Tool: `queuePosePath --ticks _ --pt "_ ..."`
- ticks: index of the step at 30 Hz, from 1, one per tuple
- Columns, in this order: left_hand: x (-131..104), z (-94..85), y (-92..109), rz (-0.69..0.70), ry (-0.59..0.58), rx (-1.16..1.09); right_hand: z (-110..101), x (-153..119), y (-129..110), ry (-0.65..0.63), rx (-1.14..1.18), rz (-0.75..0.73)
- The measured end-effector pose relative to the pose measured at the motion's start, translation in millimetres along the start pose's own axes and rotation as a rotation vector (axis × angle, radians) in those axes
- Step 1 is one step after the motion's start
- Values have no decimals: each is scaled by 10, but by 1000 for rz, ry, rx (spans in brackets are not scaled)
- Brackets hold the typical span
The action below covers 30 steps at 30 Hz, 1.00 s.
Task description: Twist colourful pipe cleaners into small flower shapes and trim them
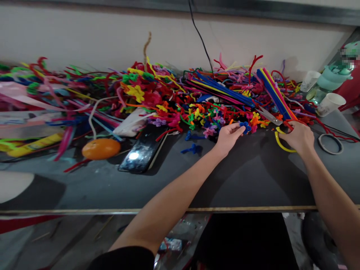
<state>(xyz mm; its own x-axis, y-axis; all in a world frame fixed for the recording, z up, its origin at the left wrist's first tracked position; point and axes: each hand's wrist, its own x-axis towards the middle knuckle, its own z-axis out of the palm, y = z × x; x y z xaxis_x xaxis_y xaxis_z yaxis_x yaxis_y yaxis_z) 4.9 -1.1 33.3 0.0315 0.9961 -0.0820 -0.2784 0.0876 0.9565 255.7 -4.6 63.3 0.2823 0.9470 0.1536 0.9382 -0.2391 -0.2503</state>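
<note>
Blue fuzzy stems are twisted into a small flower (245, 128), which is held just above the front edge of the colourful heap (153, 98); it is pinched between the thumb and fingers of the left hand (228, 137), whose tips are closed together on it; by the right hand (300, 135) the scissors (277, 121) are grasped at the red-and-yellow handles, the fingers being curled round the red one while the yellow loop hangs free below; how far apart the blades stand cannot be told. The flower is probably best gripped lightly, so that the soft petals are not flattened; the scissor tips, pointed towards the heap, are best turned away from the left fingers, and the handles are better held with thumb and fingers well seated in the loops. As for numbers, one flower is held and one pair of scissors; two loose blue pieces (193, 148) are seen on the grey table (168, 193); two bundles of straight stems (277, 93) are laid on the heap, whose other pieces are too tangled to be counted; one phone (143, 148), one orange (101, 149), one grey ring (330, 135) and two paper cups (332, 104) are also counted.
</note>
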Motion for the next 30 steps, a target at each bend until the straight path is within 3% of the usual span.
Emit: queuePosePath --ticks 8,16,19,22,24,26,28,30 --pt "25 -18 4 -24 14 42 26 31 51 -24 26 11" --pt "58 -38 -64 16 -46 117 -1 -15 3 -45 -44 -3" --pt "77 -51 -107 39 -50 99 -10 -43 12 -11 -49 -14" --pt "78 -49 -139 29 -64 82 -5 -90 -10 106 -16 -51" --pt "67 -38 -146 19 -67 69 28 -129 -76 222 69 -148" --pt "52 -24 -142 22 -67 62 97 -175 -184 282 233 -343" --pt "39 -13 -131 41 -68 61 189 -231 -309 227 393 -551" --pt "30 -10 -121 61 -68 55 268 -294 -408 139 412 -616"
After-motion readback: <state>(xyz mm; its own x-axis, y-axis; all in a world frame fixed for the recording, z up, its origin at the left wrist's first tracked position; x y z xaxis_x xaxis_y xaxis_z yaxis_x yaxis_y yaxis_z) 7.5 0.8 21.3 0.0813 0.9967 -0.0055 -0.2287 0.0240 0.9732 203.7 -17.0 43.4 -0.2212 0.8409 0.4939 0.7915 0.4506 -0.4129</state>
